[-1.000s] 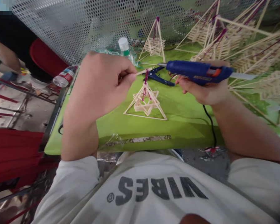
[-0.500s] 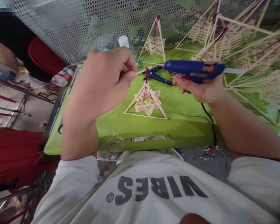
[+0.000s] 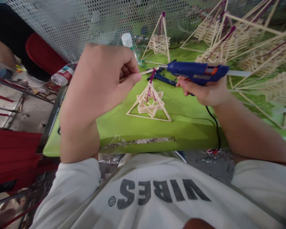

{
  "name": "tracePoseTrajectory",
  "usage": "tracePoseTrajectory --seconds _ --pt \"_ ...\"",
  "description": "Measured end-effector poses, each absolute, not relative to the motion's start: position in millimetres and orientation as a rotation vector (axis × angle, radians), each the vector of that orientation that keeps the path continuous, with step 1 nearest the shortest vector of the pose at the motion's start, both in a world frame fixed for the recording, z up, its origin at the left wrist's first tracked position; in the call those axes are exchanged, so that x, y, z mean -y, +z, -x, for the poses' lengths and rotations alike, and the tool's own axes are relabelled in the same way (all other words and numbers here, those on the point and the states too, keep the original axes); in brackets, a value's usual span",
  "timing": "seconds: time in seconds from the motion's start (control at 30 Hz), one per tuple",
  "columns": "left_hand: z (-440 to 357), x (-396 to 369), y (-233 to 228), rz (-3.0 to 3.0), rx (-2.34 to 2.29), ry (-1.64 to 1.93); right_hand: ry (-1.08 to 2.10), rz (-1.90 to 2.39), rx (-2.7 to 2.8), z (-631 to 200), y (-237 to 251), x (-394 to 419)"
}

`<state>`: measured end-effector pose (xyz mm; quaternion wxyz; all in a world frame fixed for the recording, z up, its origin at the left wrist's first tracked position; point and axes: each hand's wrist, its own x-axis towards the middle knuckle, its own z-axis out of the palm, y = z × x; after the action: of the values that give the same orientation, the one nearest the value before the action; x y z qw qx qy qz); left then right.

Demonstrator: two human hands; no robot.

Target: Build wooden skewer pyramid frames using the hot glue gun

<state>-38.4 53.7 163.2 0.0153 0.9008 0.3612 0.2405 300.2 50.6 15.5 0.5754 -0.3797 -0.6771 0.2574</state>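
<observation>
My left hand (image 3: 105, 79) pinches a thin wooden stick (image 3: 146, 72) between thumb and fingers. The stick's far end lies by the purple thread (image 3: 152, 75) at the top of a small stick pyramid (image 3: 149, 103). In my right hand (image 3: 205, 90) is a blue hot glue gun (image 3: 196, 71), its fingers wrapped round the handle. The gun's metal nozzle points left, at or very near the stick's end; whether they touch I cannot tell. Behind the nozzle lie blue-handled pliers (image 3: 165, 79), partly hidden.
Several larger stick pyramids (image 3: 257, 47) crowd the right of the green table (image 3: 190, 133); another pyramid (image 3: 158, 41) stands at the back by a perforated metal panel (image 3: 85, 22). A capped bottle (image 3: 127, 40) and a lying bottle (image 3: 62, 75) are nearby. A black cord (image 3: 214, 122) hangs over the front edge.
The stick's end and the gun's nozzle have come together near the purple thread, whose top now leans right. The glue gun has shifted slightly left.
</observation>
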Motion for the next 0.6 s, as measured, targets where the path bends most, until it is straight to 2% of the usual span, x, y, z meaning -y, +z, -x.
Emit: tracePoseTrajectory --seconds 0.27,0.6 --pt "36 -52 160 -2.724 -1.115 0.899 0.606 0.91 1.571 -307 6 -57" --pt "37 -48 159 -2.692 -1.046 0.867 0.642 0.93 1.537 -300 17 -46"
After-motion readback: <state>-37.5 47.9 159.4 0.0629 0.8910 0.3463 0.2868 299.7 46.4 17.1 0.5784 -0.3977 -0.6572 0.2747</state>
